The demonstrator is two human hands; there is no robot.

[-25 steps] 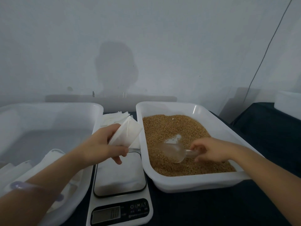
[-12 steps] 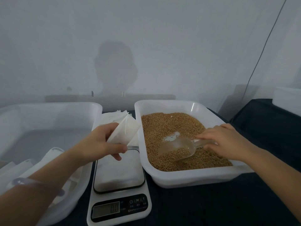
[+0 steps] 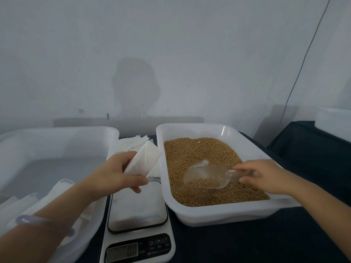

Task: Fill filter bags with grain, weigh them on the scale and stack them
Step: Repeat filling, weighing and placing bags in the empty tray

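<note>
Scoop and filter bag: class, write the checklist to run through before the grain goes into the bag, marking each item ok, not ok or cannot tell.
1. Load in the scoop: ok, grain lies in its bowl.
2. Grip of the right hand on the scoop's handle: ok, fingers curled round it.
3. Hold on the filter bag: ok, the left hand pinches it beside the grain tray.
4. Bag mouth open toward the scoop: cannot tell.
5. Scoop over the grain tray, so spills fall back: ok.
6. Zero on the display of the scale: cannot tell, digits blurred.
</note>
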